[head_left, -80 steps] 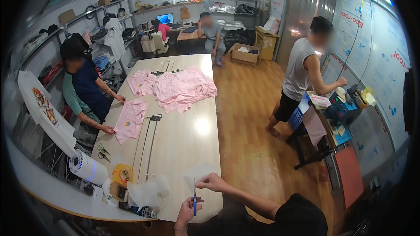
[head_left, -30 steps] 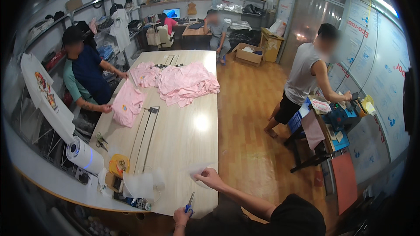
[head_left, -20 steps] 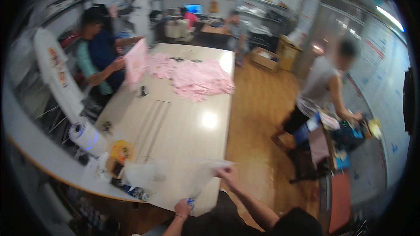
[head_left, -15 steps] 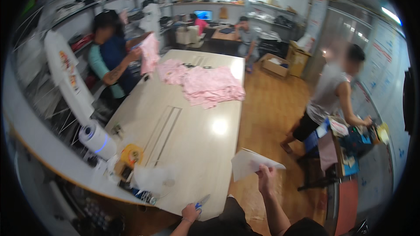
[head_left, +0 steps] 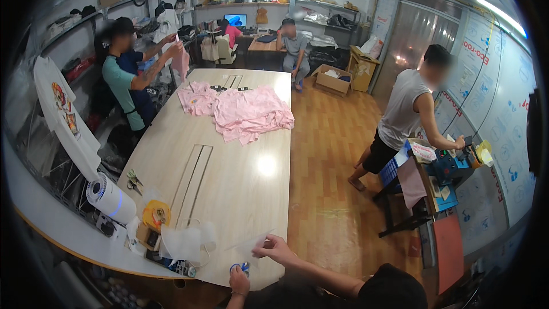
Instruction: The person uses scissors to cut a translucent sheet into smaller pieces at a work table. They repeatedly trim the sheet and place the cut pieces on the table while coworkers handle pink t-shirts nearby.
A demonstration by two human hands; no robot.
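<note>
Near the table's front edge, my left hand (head_left: 239, 280) is closed around a pair of blue-handled scissors (head_left: 245, 266); their blades are hard to make out. Just above and to the right, my right hand (head_left: 274, 250) pinches a thin whitish sheet (head_left: 251, 244) between thumb and fingers. It hangs over the table, close to the scissors, and looks see-through against the pale top. Whether the scissors touch it, I cannot tell. The pale wooden table (head_left: 246, 177) stretches away in front of me.
Pink garments (head_left: 251, 109) lie heaped at the table's far end, where a person (head_left: 128, 74) holds up another. On the left stand a white cylindrical device (head_left: 111, 197), dark scissors (head_left: 134, 182) and a yellow roll (head_left: 156, 214). A person at right works at a small bench (head_left: 440, 171).
My right hand has swung left with the sheet, from above the floor to over the table beside the scissors. My left hand has shifted slightly left. The view has turned a little right.
</note>
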